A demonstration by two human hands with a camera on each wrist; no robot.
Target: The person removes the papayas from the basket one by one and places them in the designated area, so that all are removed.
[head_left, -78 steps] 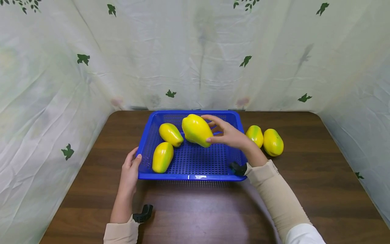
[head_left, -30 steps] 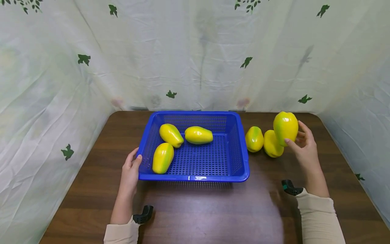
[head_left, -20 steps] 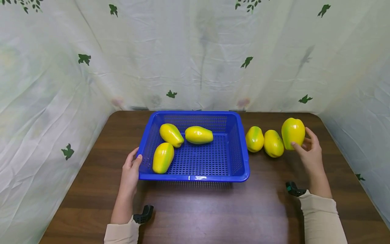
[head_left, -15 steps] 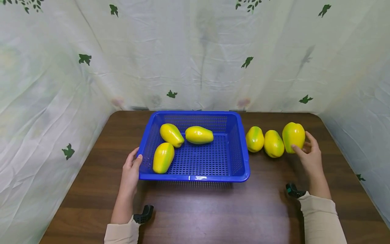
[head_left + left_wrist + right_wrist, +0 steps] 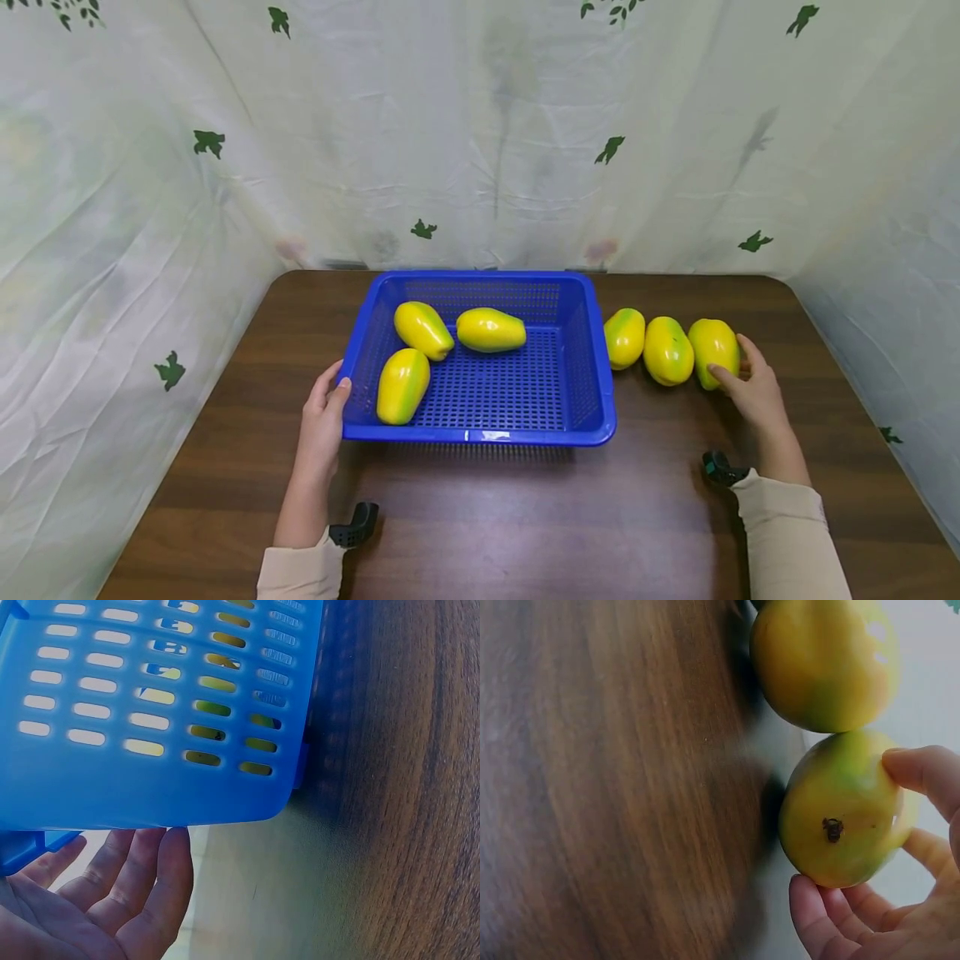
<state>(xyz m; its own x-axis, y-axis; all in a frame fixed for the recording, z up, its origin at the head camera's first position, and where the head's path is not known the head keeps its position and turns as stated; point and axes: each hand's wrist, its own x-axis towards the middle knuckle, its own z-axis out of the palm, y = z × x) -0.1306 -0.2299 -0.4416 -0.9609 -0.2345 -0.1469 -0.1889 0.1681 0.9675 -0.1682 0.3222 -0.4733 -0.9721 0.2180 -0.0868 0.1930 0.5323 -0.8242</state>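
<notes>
My left hand (image 5: 321, 423) holds the left rim of a blue plastic basket (image 5: 480, 437), thumb over the edge; the left wrist view shows its fingers (image 5: 174, 862) against the slotted wall. Inside the basket lie three yellow-green papayas, one at the back left (image 5: 423, 331), one at the front left (image 5: 403, 386) and one nearer the middle (image 5: 491, 330). On the table to the right, my right hand (image 5: 759, 398) holds the outermost papaya (image 5: 711, 350) between thumb and fingers. In the right wrist view that papaya (image 5: 840, 817) shows its dark stem end and touches its neighbour (image 5: 825, 667).
Two more papayas, one against the basket's right side (image 5: 624, 338) and one in the middle (image 5: 667, 352), stand in a row with the held one on the brown wooden table (image 5: 510, 533). A pale patterned curtain (image 5: 480, 133) encloses the table's back and sides.
My right hand first let go of a papaya in the basket, then brought another one down at the right end of the row. My left hand has stayed on the rim.
</notes>
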